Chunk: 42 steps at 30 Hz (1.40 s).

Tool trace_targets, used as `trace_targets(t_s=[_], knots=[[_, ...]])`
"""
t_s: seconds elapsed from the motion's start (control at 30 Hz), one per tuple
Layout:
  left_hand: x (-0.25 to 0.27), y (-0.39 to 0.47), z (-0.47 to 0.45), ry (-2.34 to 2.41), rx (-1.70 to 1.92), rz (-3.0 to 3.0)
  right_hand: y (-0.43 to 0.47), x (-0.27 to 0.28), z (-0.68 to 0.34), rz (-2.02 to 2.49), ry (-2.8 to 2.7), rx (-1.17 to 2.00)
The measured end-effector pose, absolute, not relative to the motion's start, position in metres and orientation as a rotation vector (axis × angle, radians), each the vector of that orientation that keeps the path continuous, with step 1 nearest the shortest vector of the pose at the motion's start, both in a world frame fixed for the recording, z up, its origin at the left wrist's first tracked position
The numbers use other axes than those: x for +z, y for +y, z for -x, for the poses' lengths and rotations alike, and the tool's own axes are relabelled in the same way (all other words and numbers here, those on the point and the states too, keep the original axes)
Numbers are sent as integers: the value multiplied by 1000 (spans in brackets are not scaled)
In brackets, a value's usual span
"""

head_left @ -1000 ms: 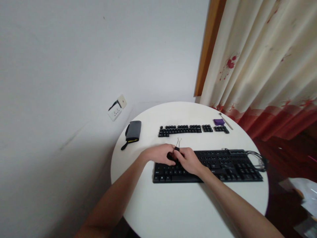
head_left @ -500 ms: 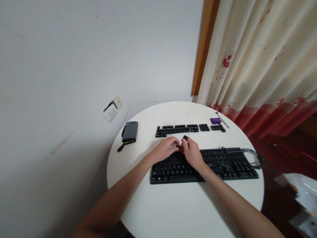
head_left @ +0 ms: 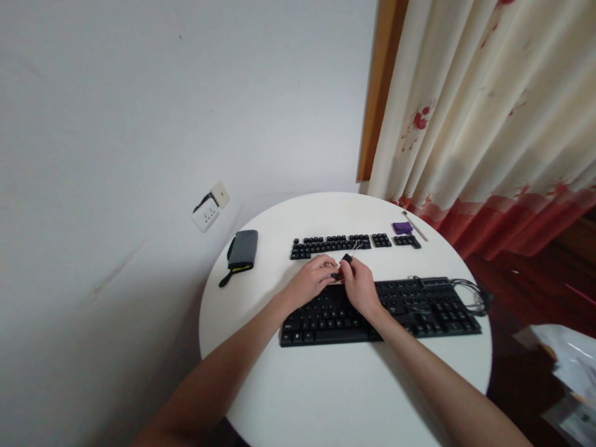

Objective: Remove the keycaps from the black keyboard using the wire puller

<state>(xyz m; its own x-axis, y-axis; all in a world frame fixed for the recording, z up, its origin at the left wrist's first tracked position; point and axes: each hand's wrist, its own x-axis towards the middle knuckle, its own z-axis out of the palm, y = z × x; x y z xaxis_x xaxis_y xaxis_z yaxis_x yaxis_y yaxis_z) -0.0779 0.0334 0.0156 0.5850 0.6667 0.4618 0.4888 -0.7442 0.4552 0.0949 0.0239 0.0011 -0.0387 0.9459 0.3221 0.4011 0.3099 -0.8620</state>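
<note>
A black keyboard (head_left: 344,336) lies on the white round table (head_left: 298,397) under my hands. My right hand (head_left: 359,287) is closed around the black handle of a wire keycap puller (head_left: 347,257), whose thin wire loops stick out up and to the right. Close against it, above the keyboard's upper left part, my left hand (head_left: 311,280) pinches a small black keycap (head_left: 335,275). Fingers partly cover this piece. Behind the hands, loose black keycaps (head_left: 321,246) are laid out in rows, grouped like a keyboard.
On the table's left lies a grey pouch (head_left: 243,249) with a black strap. A purple cloth (head_left: 402,228) and a slim brush (head_left: 415,226) rest at the back right. The keyboard's coiled cable (head_left: 472,295) reaches the right edge. Wall and curtain (head_left: 447,124) stand behind.
My view has shifted slightly, so the table appears a little further left. The left fingers have moved slightly around the small keycap; my right hand keeps the puller.
</note>
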Motion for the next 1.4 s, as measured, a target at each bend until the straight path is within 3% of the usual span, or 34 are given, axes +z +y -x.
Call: trace_targets(t_s=[0.4, 0.6, 0.87, 1.4], knots=[[19, 33, 80, 1119, 1052, -2426, 25, 8, -97, 1231, -1561, 814], [8, 58, 95, 1466, 1185, -2333, 30, 2, -97, 1275, -1472, 894], [-14, 79, 109, 1808, 876, -2316, 26, 2, -93, 1280, -1478, 888], [-12, 78, 105, 2101, 908, -2206, 24, 6, -93, 1239, -1474, 927]])
